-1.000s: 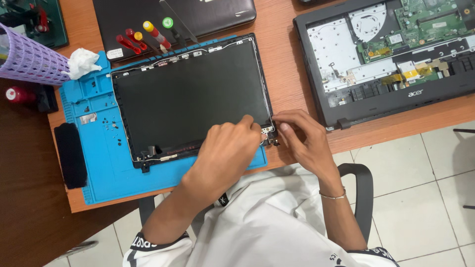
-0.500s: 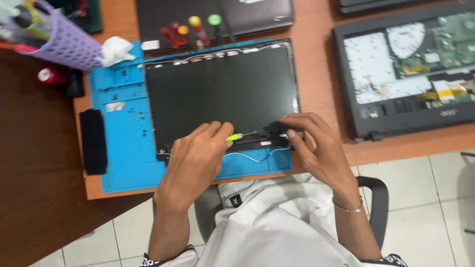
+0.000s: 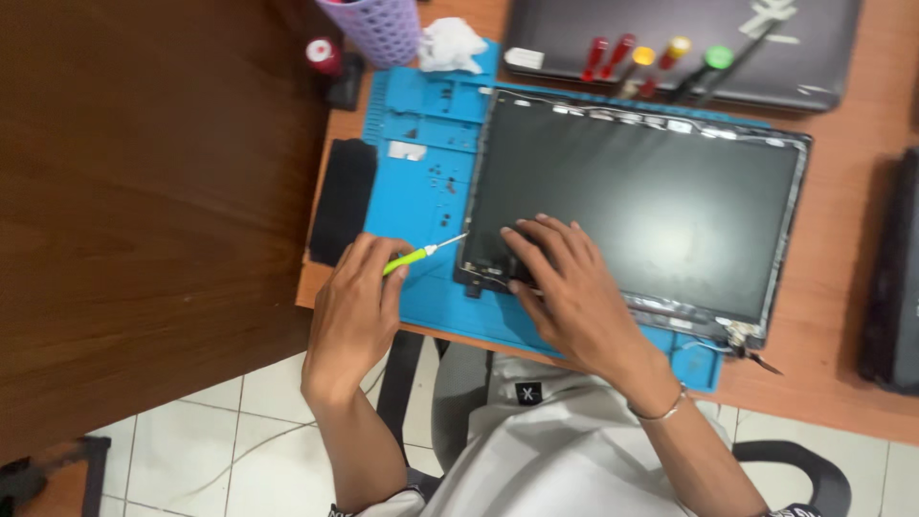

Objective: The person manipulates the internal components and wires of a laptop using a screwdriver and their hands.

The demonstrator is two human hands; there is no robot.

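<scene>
A dark laptop screen panel (image 3: 651,201) lies on a blue work mat (image 3: 421,172). My left hand (image 3: 356,306) grips a small screwdriver with a green-yellow handle (image 3: 414,257); its tip points toward the panel's near-left corner. My right hand (image 3: 565,287) rests flat on that corner, fingers spread over the bottom-left hinge area. Loose thin cables and a hinge (image 3: 742,335) stick out at the panel's near-right corner.
Several screwdrivers with red, yellow and green handles (image 3: 661,62) lie on a closed grey laptop (image 3: 689,48) at the back. A purple basket (image 3: 373,29), a white tissue (image 3: 450,43) and a black pad (image 3: 343,196) sit near the mat's left side. Another dark device (image 3: 895,278) lies at right.
Both hands have shifted from the panel's right hinge corner to its left corner. The view has swung left, and the opened laptop base has left the frame.
</scene>
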